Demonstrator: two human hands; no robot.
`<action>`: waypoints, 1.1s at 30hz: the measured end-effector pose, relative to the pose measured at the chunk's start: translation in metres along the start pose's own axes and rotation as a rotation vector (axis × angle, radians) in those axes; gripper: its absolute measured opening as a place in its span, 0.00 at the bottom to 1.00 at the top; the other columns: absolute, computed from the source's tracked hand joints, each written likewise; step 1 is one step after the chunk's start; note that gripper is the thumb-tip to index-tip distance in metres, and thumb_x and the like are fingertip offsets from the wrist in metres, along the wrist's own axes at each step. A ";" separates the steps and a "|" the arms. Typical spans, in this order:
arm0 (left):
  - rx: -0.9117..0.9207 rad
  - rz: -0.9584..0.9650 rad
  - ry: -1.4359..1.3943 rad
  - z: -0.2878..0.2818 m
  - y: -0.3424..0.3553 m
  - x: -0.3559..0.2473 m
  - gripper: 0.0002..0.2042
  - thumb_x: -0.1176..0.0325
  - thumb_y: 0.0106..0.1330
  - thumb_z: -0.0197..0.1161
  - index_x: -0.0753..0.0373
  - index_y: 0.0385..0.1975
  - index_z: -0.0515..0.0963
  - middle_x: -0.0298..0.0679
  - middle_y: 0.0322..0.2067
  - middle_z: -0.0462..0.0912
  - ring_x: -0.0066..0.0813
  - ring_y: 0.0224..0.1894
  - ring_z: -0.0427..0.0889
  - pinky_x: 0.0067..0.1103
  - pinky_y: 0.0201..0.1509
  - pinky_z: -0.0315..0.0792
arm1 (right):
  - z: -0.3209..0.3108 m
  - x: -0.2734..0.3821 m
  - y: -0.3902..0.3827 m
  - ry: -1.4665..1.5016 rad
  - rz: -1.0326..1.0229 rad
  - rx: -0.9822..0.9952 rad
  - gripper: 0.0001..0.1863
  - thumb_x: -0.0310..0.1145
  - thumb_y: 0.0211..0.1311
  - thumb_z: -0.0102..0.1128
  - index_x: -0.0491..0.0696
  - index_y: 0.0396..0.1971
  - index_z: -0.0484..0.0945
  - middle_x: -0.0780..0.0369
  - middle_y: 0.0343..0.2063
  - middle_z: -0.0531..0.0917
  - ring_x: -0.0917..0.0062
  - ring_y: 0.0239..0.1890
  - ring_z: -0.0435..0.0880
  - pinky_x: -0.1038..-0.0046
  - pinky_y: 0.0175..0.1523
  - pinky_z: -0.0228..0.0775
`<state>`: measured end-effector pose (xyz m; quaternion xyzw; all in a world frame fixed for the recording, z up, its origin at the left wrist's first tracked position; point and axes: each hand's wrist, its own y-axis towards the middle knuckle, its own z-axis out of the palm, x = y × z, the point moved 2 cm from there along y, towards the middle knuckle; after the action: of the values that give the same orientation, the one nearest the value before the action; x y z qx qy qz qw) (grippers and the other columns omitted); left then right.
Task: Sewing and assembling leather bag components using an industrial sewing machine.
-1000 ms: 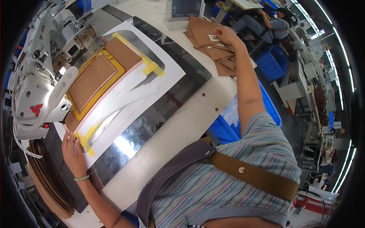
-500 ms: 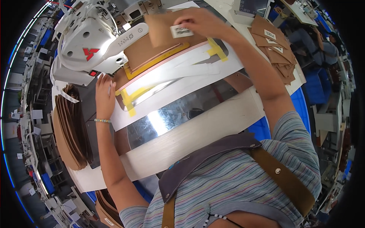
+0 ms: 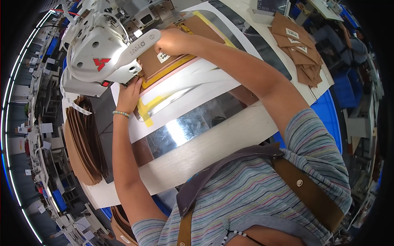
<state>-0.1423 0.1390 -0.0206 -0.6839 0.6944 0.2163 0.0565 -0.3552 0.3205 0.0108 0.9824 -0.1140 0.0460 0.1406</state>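
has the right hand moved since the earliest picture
Yes: the right hand has moved left, from the brown stack to close beside the white sewing machine, judged against that machine.

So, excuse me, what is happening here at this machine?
A person is working at a white machine. The right hand has its fingers at a white label on a brown piece over a yellow frame; whether its grip is closed is unclear. The left hand is near the frame's left end, by the machine. More labelled brown pieces lie piled at right; a brown stack is at left.
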 end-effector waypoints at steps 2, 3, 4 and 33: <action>-0.024 0.097 -0.052 0.001 0.008 -0.008 0.22 0.62 0.83 0.49 0.58 0.71 0.75 0.45 0.74 0.71 0.53 0.77 0.64 0.40 0.82 0.55 | 0.001 0.000 -0.001 0.001 0.019 0.011 0.12 0.26 0.59 0.65 0.56 0.38 0.92 0.61 0.40 0.90 0.63 0.52 0.86 0.60 0.51 0.82; 0.024 0.080 -0.003 0.003 0.007 -0.005 0.22 0.63 0.83 0.49 0.57 0.73 0.73 0.41 0.76 0.70 0.51 0.78 0.63 0.39 0.83 0.55 | 0.000 0.004 -0.001 0.004 0.023 0.023 0.12 0.27 0.59 0.66 0.57 0.39 0.92 0.62 0.42 0.90 0.63 0.54 0.85 0.61 0.52 0.82; 0.073 0.063 0.045 0.005 0.005 -0.001 0.23 0.64 0.83 0.49 0.55 0.74 0.72 0.37 0.77 0.68 0.48 0.79 0.63 0.38 0.83 0.54 | -0.001 0.009 -0.002 0.007 0.021 0.023 0.12 0.27 0.59 0.66 0.57 0.39 0.92 0.62 0.42 0.90 0.63 0.54 0.85 0.61 0.52 0.82; -0.007 0.043 0.113 0.016 0.037 0.045 0.19 0.62 0.83 0.54 0.61 0.68 0.75 0.41 0.71 0.76 0.43 0.74 0.71 0.31 0.80 0.58 | 0.034 0.048 -0.033 0.466 -0.248 -0.098 0.20 0.22 0.66 0.58 0.56 0.51 0.92 0.60 0.58 0.86 0.65 0.64 0.80 0.63 0.71 0.70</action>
<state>-0.1841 0.1021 -0.0437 -0.6801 0.7104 0.1809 0.0103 -0.2993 0.3317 -0.0249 0.9438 0.0404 0.2477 0.2150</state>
